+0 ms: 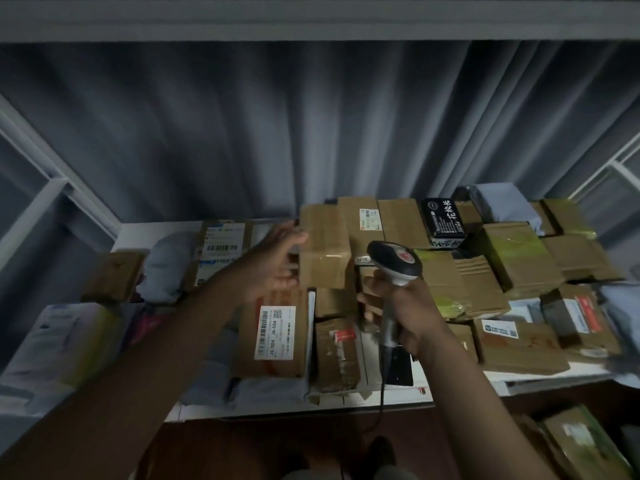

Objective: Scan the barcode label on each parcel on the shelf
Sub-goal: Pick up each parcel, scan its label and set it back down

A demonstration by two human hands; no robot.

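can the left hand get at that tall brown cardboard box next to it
Probably yes: the left hand is already against the left side of the tall brown cardboard box, fingers spread, with nothing between them.

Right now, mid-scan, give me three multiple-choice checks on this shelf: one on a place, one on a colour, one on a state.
1. Where does the parcel with the white J6-S04 label lie?
A. below the left hand
B. behind the black box
C. on the floor

2. What colour is the box with white characters at the back?
A. red
B. black
C. blue

3. What is the right hand doing?
A. hanging idle
B. pressing flat on a box
C. gripping the scanner

Answers:
1 A: it sits nearer the camera than the left hand.
2 B: its face is black.
3 C: fingers wrap the handle.
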